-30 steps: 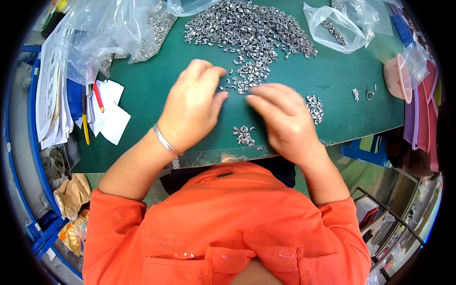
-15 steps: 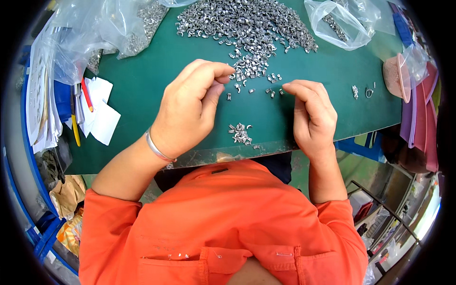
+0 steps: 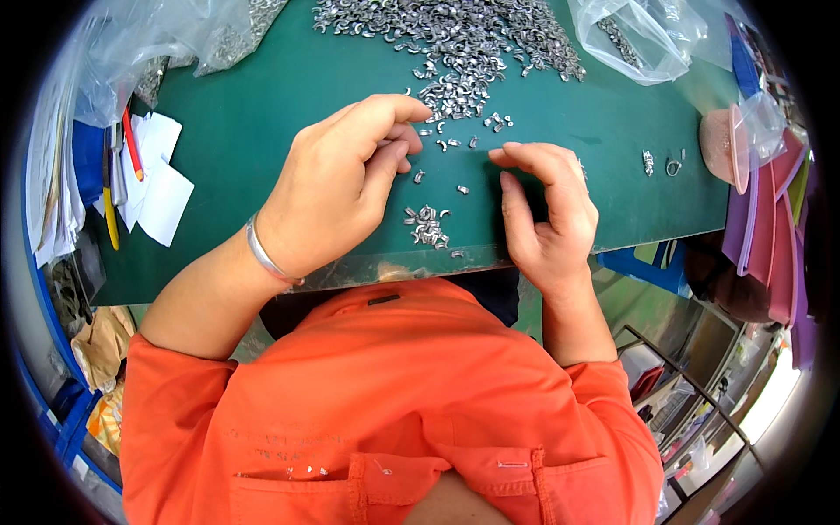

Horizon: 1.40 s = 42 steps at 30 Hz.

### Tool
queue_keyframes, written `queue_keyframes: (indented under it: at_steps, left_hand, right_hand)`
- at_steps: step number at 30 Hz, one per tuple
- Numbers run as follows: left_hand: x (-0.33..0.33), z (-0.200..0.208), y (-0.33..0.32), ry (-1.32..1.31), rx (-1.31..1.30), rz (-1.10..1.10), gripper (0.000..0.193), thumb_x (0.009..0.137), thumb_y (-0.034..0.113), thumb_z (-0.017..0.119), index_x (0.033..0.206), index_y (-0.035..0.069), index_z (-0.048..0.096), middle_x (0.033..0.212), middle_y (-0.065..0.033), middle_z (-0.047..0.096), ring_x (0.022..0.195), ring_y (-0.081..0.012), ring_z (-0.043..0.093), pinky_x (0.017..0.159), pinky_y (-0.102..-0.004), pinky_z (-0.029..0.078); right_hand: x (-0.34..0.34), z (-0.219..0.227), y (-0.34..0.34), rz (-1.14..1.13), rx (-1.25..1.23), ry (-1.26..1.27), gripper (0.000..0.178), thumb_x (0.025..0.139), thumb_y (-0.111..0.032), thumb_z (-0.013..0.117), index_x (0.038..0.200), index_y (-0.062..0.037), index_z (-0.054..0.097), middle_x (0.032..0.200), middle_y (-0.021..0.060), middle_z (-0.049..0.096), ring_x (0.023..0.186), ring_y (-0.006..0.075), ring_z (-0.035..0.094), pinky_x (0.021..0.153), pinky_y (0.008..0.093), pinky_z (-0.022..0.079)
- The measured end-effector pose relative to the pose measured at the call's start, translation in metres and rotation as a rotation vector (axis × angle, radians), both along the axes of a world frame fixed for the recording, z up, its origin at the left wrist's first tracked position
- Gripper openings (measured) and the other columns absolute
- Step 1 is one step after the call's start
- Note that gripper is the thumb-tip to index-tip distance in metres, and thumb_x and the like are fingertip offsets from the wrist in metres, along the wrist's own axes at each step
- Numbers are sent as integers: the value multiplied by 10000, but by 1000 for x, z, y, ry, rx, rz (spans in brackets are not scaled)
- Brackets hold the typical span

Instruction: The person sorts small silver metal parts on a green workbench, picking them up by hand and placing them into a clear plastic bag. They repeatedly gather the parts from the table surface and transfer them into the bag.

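Note:
Small curved silvery metal pieces form a big heap (image 3: 464, 52) at the far middle of the green table. A small pile (image 3: 426, 227) of the same pieces sits near the front edge, between my hands. My left hand (image 3: 346, 166) hovers left of the heap's near tip, fingers bent and index stretched out; nothing shows in it. My right hand (image 3: 556, 201) is right of the small pile, thumb and forefinger apart, holding nothing visible. Between the hands lie scattered loose pieces, among them a single piece (image 3: 463, 189). The right hand may cover others.
Clear plastic bags with metal pieces stand far left (image 3: 219, 44) and far right (image 3: 634, 44). A pink cup (image 3: 724, 144), a metal ring (image 3: 673, 166) and a small metal part (image 3: 647, 163) are at right. White papers (image 3: 162, 192) and a yellow-handled tool (image 3: 110, 219) lie left.
The whole view has shifted slightly. My right hand has come a little left, its thumb now farther from the forefinger. A couple of loose pieces now lie nearer the small pile.

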<state>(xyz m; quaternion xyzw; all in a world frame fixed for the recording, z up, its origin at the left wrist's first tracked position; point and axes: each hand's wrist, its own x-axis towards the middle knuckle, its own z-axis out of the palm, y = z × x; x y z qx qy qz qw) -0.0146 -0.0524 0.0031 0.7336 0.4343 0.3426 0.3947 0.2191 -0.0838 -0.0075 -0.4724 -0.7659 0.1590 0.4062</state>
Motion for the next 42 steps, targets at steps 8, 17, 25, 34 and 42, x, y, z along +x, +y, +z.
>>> queue_keyframes:
  at_steps: [8, 17, 25, 34, 42]
  left_hand:
    - [-6, -4, 4, 8, 27, 26, 272, 969, -59, 574, 1228, -6, 636, 952, -80, 722, 789, -114, 674, 728, -250, 557]
    - [-6, -7, 7, 39, 62, 41, 248, 940, -26, 655, 1186, 2, 668, 908, -74, 722, 789, -103, 677, 692, -240, 539]
    - [-4, -9, 4, 21, 88, 23, 243, 919, -33, 687, 1159, 2, 681, 922, -74, 713, 775, -105, 672, 661, -240, 522]
    - [-2, -7, 4, 37, 166, -140, 232, 862, -68, 695, 1080, 12, 695, 930, -89, 687, 796, -181, 671, 686, -275, 528]
    - [-4, -9, 3, 100, 187, -4, 236, 851, -80, 694, 1071, 5, 697, 953, -93, 642, 767, -201, 633, 675, -295, 510]
  right_hand:
    - [-8, -7, -1, 157, 61, -115, 280, 777, 17, 772, 1032, -48, 677, 922, 71, 694, 855, 274, 653, 745, 365, 476]
    - [-32, -3, 11, 254, 86, 38, 332, 741, 126, 688, 1037, -21, 655, 975, 118, 687, 849, 321, 638, 745, 402, 521]
    - [-12, 9, 8, 377, -166, 29, 277, 729, 115, 679, 962, -34, 691, 937, 90, 715, 834, 294, 651, 753, 390, 536]
    - [-5, 5, 17, 60, 61, -86, 264, 759, 127, 688, 967, -35, 697, 954, 94, 739, 853, 292, 670, 771, 374, 547]
    - [-8, 2, 12, 212, 75, -163, 212, 732, 59, 705, 915, -45, 686, 926, 70, 719, 836, 276, 662, 744, 376, 508]
